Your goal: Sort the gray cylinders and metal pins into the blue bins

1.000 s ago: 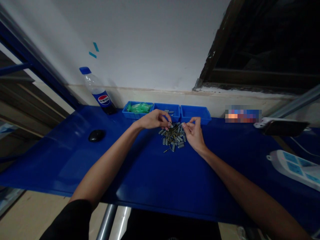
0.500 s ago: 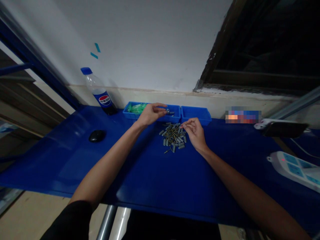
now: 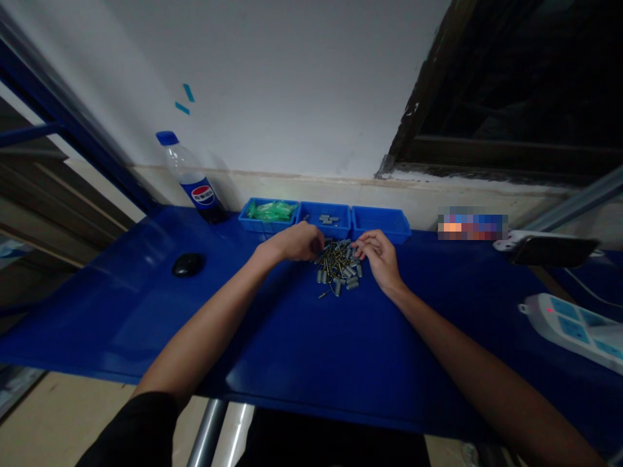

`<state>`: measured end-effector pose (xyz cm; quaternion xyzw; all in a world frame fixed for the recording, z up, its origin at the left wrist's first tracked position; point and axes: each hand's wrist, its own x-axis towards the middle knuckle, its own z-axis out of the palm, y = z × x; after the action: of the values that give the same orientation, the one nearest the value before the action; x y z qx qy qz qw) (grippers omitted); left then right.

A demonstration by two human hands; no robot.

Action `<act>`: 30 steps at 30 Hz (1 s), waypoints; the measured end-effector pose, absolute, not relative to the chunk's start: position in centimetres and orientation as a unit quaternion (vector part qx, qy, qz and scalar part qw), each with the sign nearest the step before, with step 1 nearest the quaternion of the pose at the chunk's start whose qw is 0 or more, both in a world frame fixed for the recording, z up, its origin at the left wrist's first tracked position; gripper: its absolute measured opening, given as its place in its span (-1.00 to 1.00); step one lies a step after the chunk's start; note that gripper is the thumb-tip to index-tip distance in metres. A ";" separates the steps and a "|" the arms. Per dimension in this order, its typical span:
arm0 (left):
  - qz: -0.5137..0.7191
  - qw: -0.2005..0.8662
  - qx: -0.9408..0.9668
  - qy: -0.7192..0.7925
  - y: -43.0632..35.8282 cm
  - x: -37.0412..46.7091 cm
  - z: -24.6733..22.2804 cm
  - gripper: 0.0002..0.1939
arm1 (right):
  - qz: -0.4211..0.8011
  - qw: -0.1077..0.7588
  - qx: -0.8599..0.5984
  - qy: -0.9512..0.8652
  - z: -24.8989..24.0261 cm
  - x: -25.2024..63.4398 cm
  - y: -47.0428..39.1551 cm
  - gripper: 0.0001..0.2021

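Note:
A mixed pile of grey cylindrical pieces and brass-coloured screws [image 3: 335, 264] lies on the blue table [image 3: 292, 344]. My left hand [image 3: 302, 242] is at the pile's left edge, its fingers curled down; their tips and anything between them are hidden. At the pile's right edge is my right hand [image 3: 378, 256], fingers bent and pinched together, with whatever is between them too small to make out. Behind the pile, the middle blue bin [image 3: 341, 228] holds several grey pieces. The left blue bin [image 3: 265, 225] contains green plastic, and the right blue bin [image 3: 382, 224] shows nothing inside.
A cola bottle [image 3: 202, 194] stands at the back left, with a black mouse [image 3: 187, 264] in front of it. On the right are a white power strip [image 3: 574, 327] and a dark phone-like device [image 3: 555, 251]. A wall rises behind the bins.
My left hand has moved down from over the middle bin to the pile, and its fingers have curled. More grey pieces now show in that bin. My right hand has barely moved.

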<state>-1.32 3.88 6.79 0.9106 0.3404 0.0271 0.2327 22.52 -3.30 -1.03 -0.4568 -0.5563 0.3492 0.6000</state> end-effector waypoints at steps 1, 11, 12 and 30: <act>0.018 0.227 0.912 0.340 3.8 -1.2 6.7 -0.74 | 0.353 0.599 -0.456 -0.555 -1.0 22.5 -3.3 -0.89; -0.010 0.181 0.912 0.367 3.4 -0.9 6.6 -0.62 | 0.366 0.592 -0.449 -0.560 -0.9 22.5 -3.2 -0.87; -0.013 0.172 0.913 0.371 3.4 -0.9 6.5 -0.60 | 0.369 0.593 -0.448 -0.559 -0.9 22.5 -3.3 -0.87; 0.240 0.359 0.822 0.371 4.3 -0.9 6.8 -0.79 | 0.372 0.590 -0.451 -0.557 -0.7 22.5 -3.3 -0.83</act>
<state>-0.86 4.31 6.76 0.8222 0.3705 0.2396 0.3595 22.50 -3.33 -0.72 -0.4508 -0.5572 0.3719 0.5899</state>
